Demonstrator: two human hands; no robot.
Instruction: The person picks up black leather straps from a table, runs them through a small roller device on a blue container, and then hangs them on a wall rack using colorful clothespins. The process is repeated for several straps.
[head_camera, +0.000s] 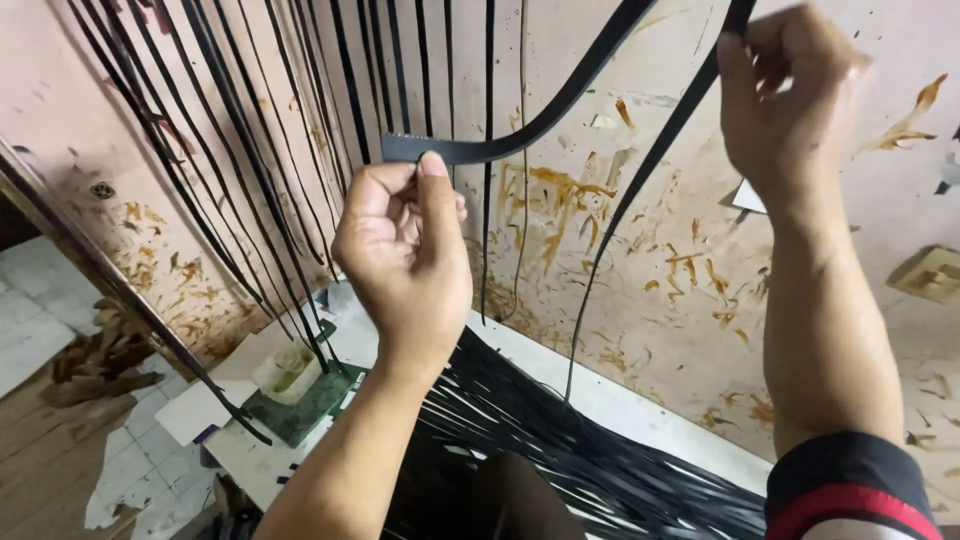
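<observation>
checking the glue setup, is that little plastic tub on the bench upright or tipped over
Upright. The pale plastic tub sits on its base on the green mat, open mouth upward.

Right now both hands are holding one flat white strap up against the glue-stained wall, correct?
Not quite: the head view shows the flat strap is black, not white. The left hand pinches its cut end, the right hand grips it higher, against the glue-stained wall.
</observation>
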